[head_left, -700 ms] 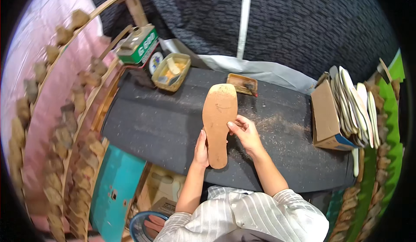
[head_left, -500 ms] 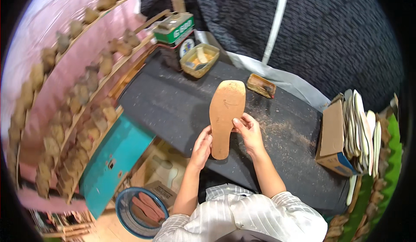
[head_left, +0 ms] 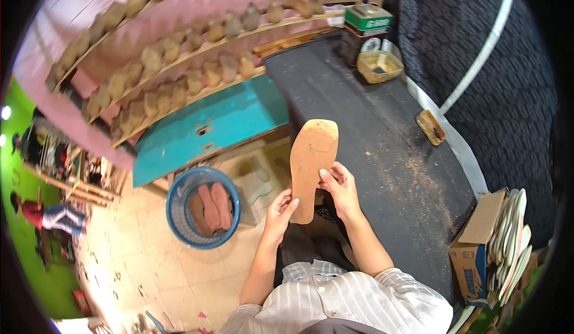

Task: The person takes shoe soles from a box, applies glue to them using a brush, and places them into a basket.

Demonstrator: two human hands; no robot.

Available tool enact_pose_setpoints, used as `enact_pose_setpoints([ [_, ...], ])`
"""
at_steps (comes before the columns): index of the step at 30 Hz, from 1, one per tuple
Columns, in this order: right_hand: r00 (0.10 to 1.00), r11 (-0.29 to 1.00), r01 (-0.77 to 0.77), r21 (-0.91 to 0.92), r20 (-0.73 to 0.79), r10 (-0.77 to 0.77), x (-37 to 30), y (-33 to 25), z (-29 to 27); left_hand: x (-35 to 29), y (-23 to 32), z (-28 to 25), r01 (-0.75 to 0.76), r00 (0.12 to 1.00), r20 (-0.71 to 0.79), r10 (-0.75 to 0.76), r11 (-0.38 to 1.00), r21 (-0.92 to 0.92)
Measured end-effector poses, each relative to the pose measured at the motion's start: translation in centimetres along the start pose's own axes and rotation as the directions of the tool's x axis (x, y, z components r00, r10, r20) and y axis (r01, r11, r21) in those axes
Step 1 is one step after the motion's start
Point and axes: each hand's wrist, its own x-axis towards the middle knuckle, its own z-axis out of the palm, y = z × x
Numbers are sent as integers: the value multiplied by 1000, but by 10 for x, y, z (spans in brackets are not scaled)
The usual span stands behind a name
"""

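Note:
A tan shoe insole [head_left: 313, 154] is held upright before me, its broad end up and its narrow heel down. My left hand [head_left: 279, 214] is closed on the heel's left edge, with the thumb on the near face. My right hand [head_left: 339, 190] pinches the right edge near the narrow waist, thumb in front and fingers behind. A thin curved pen mark shows on the upper part. The insole stands in front of the edge of the dark-covered table [head_left: 359, 130].
On the floor at left stands a blue basket [head_left: 232, 229] with pink sole-shaped pieces [head_left: 213, 207]. Shelves of shoe lasts [head_left: 173, 50] line the back left above a teal board [head_left: 233, 116]. A cardboard box [head_left: 469, 265] of pale soles, a tin [head_left: 366, 20] and small trays [head_left: 379, 71] edge the table.
My view has turned left, so the table and shelves appear shifted right and the basket shows whole. Both hands still hold the insole, which is now by the table's edge.

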Motion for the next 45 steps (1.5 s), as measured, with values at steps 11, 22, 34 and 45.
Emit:
enact_pose_setpoints([
  [11,958,987,-159,16,243,150,-21,71,124,-80,31,-100,-111,928,-357,106,994,6],
  [22,860,938,-320,-131,376,346,-26,183,258,-128,43,-254,-90,866,-498,47,994,-63],
  [34,822,826,-548,133,267,502,8,270,328,-125,24,-398,58,818,-546,-182,970,-236],
  [45,856,863,-504,-32,114,504,95,395,266,-36,-19,-506,193,785,-566,254,767,612],
])
